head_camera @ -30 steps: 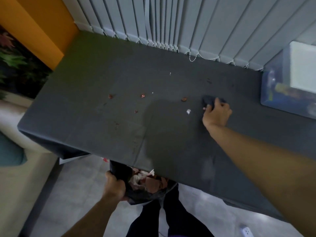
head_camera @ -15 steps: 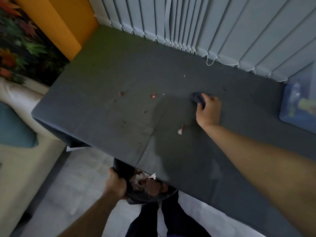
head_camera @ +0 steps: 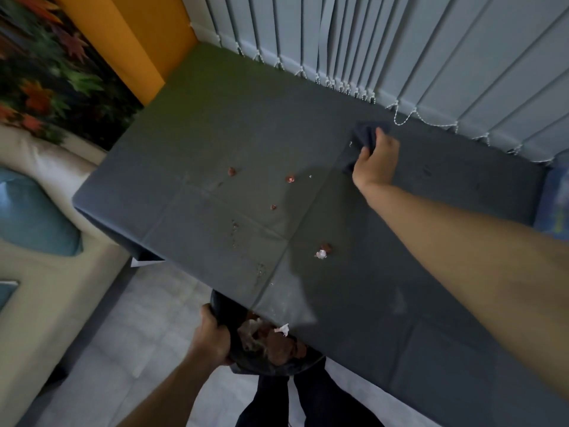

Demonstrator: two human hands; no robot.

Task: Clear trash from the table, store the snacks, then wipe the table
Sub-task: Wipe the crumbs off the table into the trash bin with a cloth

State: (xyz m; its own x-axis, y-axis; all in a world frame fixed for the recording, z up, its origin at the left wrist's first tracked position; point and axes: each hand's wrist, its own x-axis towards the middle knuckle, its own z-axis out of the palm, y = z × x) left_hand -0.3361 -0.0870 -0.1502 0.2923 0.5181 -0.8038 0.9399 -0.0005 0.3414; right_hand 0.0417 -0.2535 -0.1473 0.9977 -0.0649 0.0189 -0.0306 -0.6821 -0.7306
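Nearest me, my left hand (head_camera: 212, 337) grips the rim of a glossy black trash bag (head_camera: 243, 363) with crumpled scraps inside, held just under the worktop's (head_camera: 215, 134) near edge. Brown crumbs (head_camera: 324, 247) dot its creased, matte grey cover. Farther out, my right hand (head_camera: 377, 160) clutches a bunched dark-blue cloth (head_camera: 365, 135) on the surface, near the pale vertical blinds (head_camera: 400, 50).

My right hand (head_camera: 374, 158), gripping the crumpled dark blue cloth (head_camera: 366, 135), has gone from the middle of the grey-covered table (head_camera: 215, 118), first a little left, then out to the far edge, close to the pale vertical blinds (head_camera: 431, 57). The white paper scrap (head_camera: 320, 254) and the brown crumb (head_camera: 326, 246) beside it, a second ago level with the other crumbs, now lie nearer, toward the black plastic trash bag (head_camera: 228, 312). My view has swung left, so the blue plastic box (head_camera: 554, 204) on the right is almost out of sight.
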